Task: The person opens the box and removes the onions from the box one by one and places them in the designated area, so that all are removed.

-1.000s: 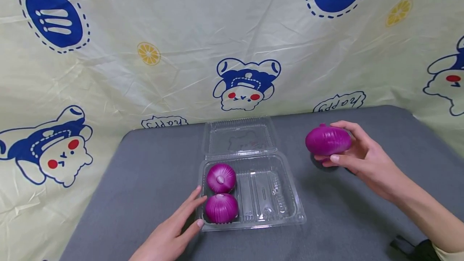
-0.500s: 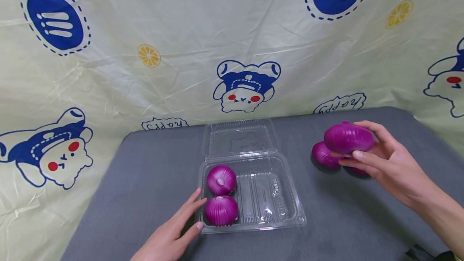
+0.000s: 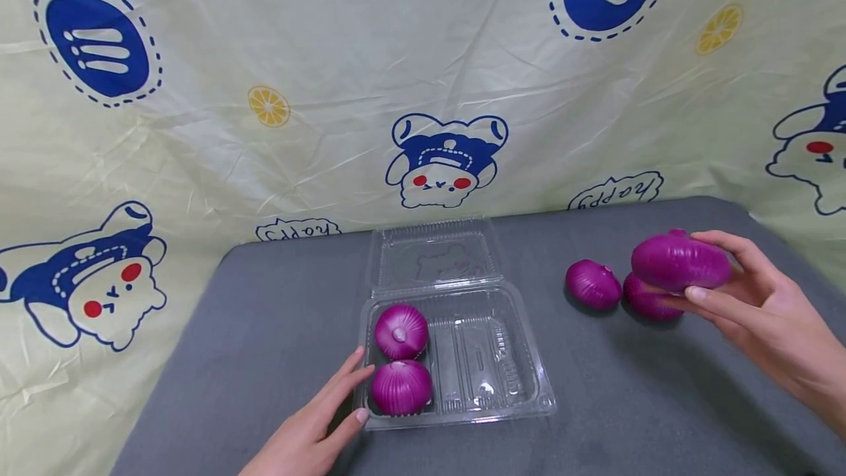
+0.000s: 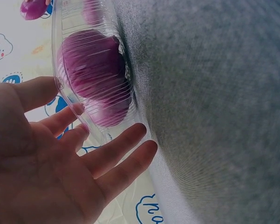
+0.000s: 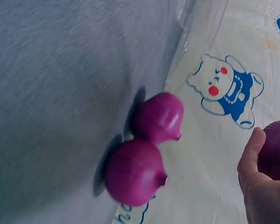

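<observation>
My right hand (image 3: pixel 769 314) grips a purple onion (image 3: pixel 679 261) between thumb and fingers, raised above the table at the right. Beneath and left of it, two more onions lie side by side on the cloth, a left one (image 3: pixel 593 285) and a right one (image 3: pixel 644 298) partly covered by the hand. At the left rim of a clear plastic box (image 3: pixel 485 411), my left hand (image 3: pixel 311 417) rests with its fingers spread, touching the edge. Inside that box's left side sit a back onion (image 3: pixel 401 332) and a front onion (image 3: pixel 401 388). The left wrist view shows the left palm holding nothing.
The box's hinged lid (image 3: pixel 436 254) lies folded back toward the wall. Behind the grey table (image 3: pixel 284 314) hangs a pale printed curtain (image 3: pixel 344 42), meeting the table's far edge.
The right hand has moved right with its onion, away from the box. This uncovers the two onions on the cloth. The left hand stays at the box's rim.
</observation>
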Available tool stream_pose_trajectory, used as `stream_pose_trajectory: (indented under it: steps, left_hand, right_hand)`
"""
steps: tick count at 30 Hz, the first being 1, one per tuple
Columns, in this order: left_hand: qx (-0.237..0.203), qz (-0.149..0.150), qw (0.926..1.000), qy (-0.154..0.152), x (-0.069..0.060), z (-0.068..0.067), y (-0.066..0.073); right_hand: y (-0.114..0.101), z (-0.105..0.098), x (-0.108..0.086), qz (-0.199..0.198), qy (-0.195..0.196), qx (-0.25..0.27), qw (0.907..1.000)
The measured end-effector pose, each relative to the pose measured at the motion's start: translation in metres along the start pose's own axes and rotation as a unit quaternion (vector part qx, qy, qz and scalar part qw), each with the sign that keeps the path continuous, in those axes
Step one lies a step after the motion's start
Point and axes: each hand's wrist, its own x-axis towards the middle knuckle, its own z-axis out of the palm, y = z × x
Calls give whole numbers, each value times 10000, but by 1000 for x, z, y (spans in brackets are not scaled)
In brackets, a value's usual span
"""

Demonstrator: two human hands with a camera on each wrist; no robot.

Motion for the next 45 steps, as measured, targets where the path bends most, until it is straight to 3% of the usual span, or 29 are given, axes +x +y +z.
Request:
stream_pose_trajectory:
  steps: [2,4,8,10,14,20,32,41,45]
  left_hand:
    - [-17,-4,10000,-19,1,0,0]
    - [-64,-51,9999,-71,2,0,-1]
    - [-164,-138,9996,-188,3,0,-1]
    - [-176,-134,9995,-204,3,1,-1]
    - [-186,-168,9995,-189,4,1,-1]
    - [-156,-368,9989,-233,5,0,1]
    - [-195,-230,9993,-227,6,2,-1]
    - [-205,-251,9991,-278,7,1,-2]
    - [-216,-244,9991,-265,7,1,-3]
  right_hand:
    - [0,-5,-3,35,244,-575,9980]
    - [0,-10,-6,-1,394,-1339,9902]
    - [1,-16,-12,-77,623,-3019,9513]
    - [1,-19,-14,-180,637,-3457,9360]
    - [3,-25,-15,-394,675,-3799,9217]
    - [7,-34,-12,-671,912,-3751,9200]
    - [22,-62,-3,-736,1169,-3791,9150]
    - [37,-84,7,-376,990,-4093,9062]
    - [43,-94,12,-480,888,-4155,9040]
